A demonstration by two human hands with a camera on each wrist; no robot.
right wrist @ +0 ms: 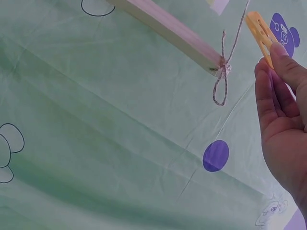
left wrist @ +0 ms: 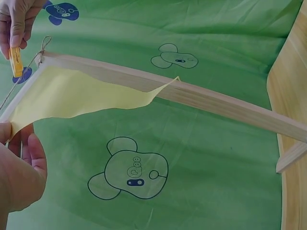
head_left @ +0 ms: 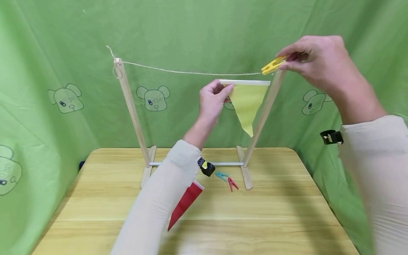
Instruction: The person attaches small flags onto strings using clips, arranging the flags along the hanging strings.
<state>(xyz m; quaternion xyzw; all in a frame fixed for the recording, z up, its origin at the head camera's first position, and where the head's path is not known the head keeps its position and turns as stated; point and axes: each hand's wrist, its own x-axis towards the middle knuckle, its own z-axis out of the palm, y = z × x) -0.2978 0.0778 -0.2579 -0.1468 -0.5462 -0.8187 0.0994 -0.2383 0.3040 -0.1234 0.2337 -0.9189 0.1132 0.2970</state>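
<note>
My left hand (head_left: 213, 99) pinches the top left corner of a yellow pennant (head_left: 249, 102) by its white band. The pennant hangs point down, its band just under the string (head_left: 191, 73). My right hand (head_left: 318, 63) pinches a yellow clothespin (head_left: 273, 66) between thumb and fingers, tip pointing left. In the head view this clothespin overlaps the string's right end near the top of the right post (head_left: 266, 106). In the right wrist view the clothespin (right wrist: 261, 36) is beside the string, close to the knot (right wrist: 223, 67) on the post.
Two wooden posts, the left post (head_left: 132, 106) among them, stand on feet joined by a white rod (head_left: 227, 164). A blue clothespin (head_left: 221, 176) and a red clothespin (head_left: 233, 184) lie on the table (head_left: 255, 219). A red pennant (head_left: 186, 203) is partly behind my left sleeve.
</note>
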